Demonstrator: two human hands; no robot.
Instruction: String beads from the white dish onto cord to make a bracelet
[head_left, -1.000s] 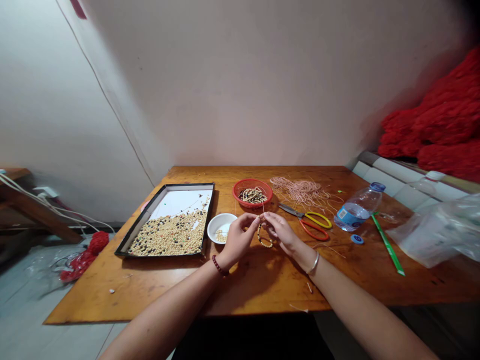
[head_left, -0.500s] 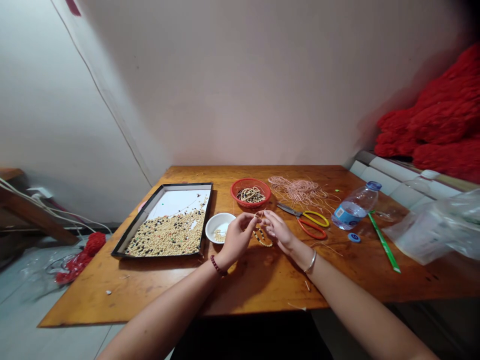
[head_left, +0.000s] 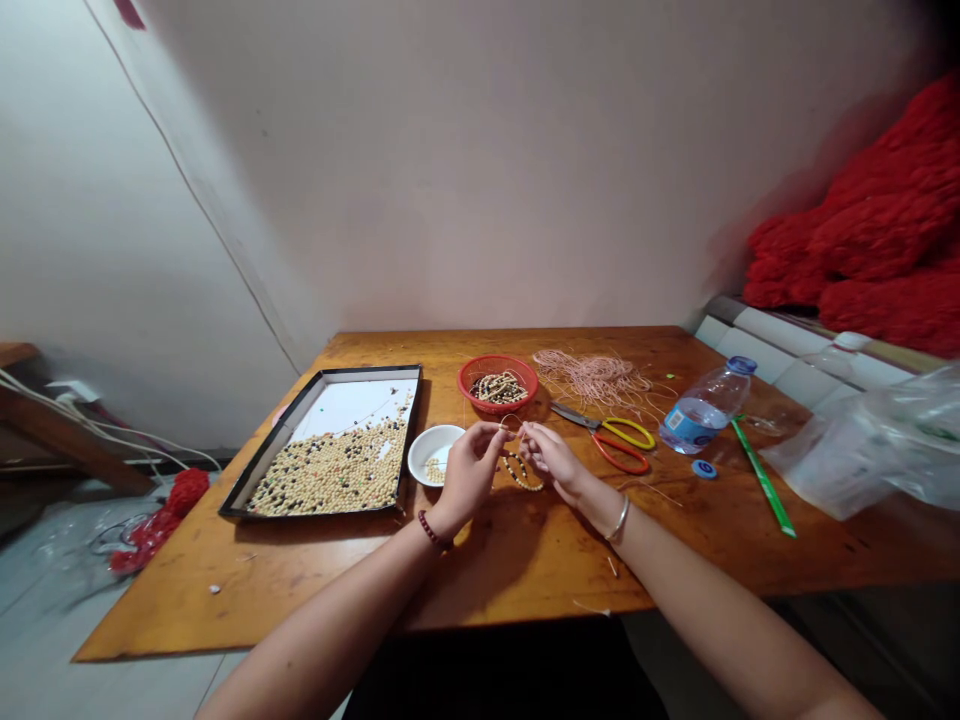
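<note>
Between my two hands a thin pale cord [head_left: 511,418] arches up in a small loop. My left hand [head_left: 478,462] pinches one part of it between thumb and fingertips, and my right hand [head_left: 551,455] pinches another part close by. Below the fingertips hangs or lies a string of beads [head_left: 523,477], mostly cream with some dark ones; whether it touches the table I cannot tell. A white bowl [head_left: 415,462] with a few cream beads stands beside my left hand, partly hidden by it. Scissors [head_left: 604,435] with yellow and orange handles lie to the right of my right hand.
A black-edged tray [head_left: 225,505] of loose beads lies at the left. Behind my hands stand a red basket [head_left: 498,403] of beaded strings and a tangle of pink cord [head_left: 592,378]. A water bottle [head_left: 701,410], a blue cap [head_left: 704,469] and a green strip [head_left: 763,478] are at the right.
My fingertips have drawn slightly apart, and the cord now shows as an arched loop between them. The whole view has shifted a little; the things on the table stay in place.
</note>
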